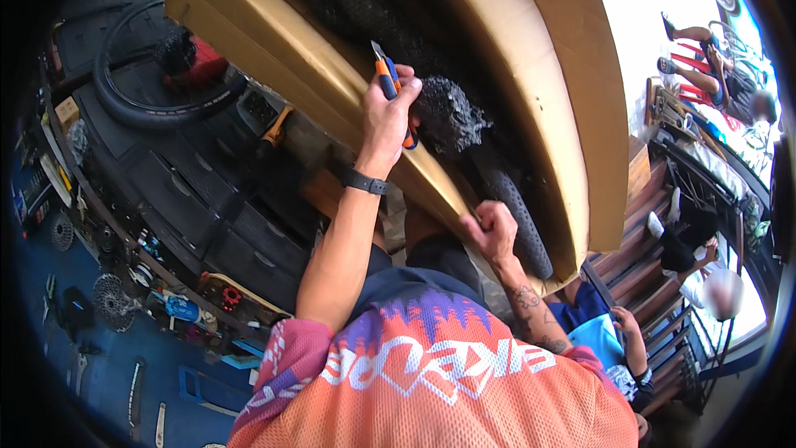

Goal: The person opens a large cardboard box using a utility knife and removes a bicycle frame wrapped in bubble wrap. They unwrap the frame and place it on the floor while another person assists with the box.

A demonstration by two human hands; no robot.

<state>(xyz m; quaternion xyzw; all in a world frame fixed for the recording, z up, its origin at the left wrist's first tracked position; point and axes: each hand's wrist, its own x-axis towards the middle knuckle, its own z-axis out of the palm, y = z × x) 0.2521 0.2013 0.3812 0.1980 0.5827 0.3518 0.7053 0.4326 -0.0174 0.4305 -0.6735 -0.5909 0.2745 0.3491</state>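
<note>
My left hand point(384, 123) is closed around a box cutter point(385, 73) with an orange and blue handle, its blade out and pointing up and away. It is over the near edge of a long, open cardboard box point(531, 41). My right hand point(495, 232) grips the same near edge lower down, fingers curled over the cardboard. Inside the box lies a black knobbly tire point(514, 220), beside a bunched clump of clear plastic wrap point(454, 114). More dark wrapped material fills the far part, too shaded to make out.
On the left, a bicycle tire point(112, 99) rests on black drawer units point(178, 178), with a hammer-like tool point(276, 129) nearby. Cassettes point(114, 300) and hand tools hang on a blue panel point(195, 365). At right, several people sit around wooden benches point(643, 236).
</note>
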